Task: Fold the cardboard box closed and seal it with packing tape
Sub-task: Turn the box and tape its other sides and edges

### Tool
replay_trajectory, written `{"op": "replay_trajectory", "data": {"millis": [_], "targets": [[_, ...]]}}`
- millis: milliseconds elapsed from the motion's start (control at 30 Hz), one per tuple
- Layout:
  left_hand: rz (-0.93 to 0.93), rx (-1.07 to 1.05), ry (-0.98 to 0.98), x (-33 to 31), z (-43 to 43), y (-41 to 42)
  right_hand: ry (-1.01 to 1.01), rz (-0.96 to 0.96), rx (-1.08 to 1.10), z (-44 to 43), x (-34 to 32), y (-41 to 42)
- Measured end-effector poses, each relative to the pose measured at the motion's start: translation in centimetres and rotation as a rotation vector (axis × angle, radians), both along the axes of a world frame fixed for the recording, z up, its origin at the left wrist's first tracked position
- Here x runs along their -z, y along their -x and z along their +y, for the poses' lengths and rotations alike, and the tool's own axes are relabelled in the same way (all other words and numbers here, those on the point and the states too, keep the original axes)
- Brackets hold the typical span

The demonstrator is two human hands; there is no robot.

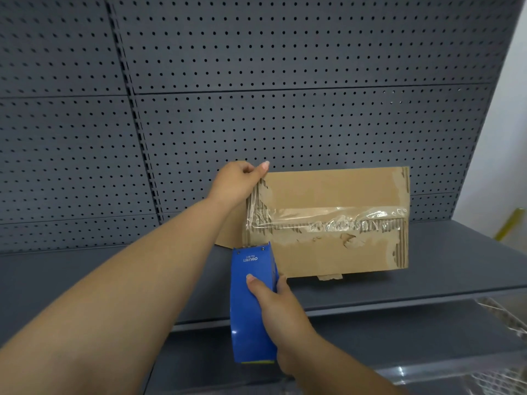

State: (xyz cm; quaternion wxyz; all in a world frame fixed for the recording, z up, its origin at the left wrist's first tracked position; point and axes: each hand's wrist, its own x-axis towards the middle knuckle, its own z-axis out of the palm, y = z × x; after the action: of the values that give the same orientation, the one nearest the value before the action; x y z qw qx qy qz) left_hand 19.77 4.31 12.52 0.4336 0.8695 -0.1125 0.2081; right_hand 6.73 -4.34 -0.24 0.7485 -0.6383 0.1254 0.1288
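Head view: on your far left the grey pegboard panel (71, 152) rises behind a dark shelf (85, 280).

Your left arm reaches across the shelf. Your left hand (236, 182) has its grip closed on the top left corner of the cardboard box (336, 186), with the thumb hooked over the top edge.

Below that hand is the blue tape dispenser (243, 320). It points away from you, and its far end touches the box at the lower left of the facing side. Your right hand (278, 309) holds the dispenser with a closed grip, thumb lying on the top face and fingers curled round its right side.

The box stands on the shelf near the pegboard panel, with 1 broad brown face turned toward you and its flaps folded shut. Whether it leans on the panel cannot be told.

A strip of clear tape (328, 220) runs along the middle seam from the left edge to the right edge. It is wrinkled and shiny, and at the left end it wraps round the corner. The brown paper skin is torn along the left edge, under the tape and down the right edge, baring the corrugated ribs.

On the near right, below the shelf, there is wire mesh (502, 312). On the far right a yellow strip (510, 223) shows against a pale wall.
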Motion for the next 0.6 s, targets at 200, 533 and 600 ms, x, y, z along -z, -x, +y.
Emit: {"op": "replay_trajectory", "data": {"millis": [200,533,600], "targets": [[0.030,0.050,-0.113,0.7,0.6,1.1,0.022,-0.003,-0.017,-0.1,0.3,0.5],[-0.369,-0.124,-0.550,1.1,-0.9,1.8,0.023,-0.024,-0.022,0.5,-0.3,0.2],[-0.404,-0.160,-0.674,1.3,-1.0,1.8,0.012,-0.029,-0.024,0.4,-0.3,0.4]]}}
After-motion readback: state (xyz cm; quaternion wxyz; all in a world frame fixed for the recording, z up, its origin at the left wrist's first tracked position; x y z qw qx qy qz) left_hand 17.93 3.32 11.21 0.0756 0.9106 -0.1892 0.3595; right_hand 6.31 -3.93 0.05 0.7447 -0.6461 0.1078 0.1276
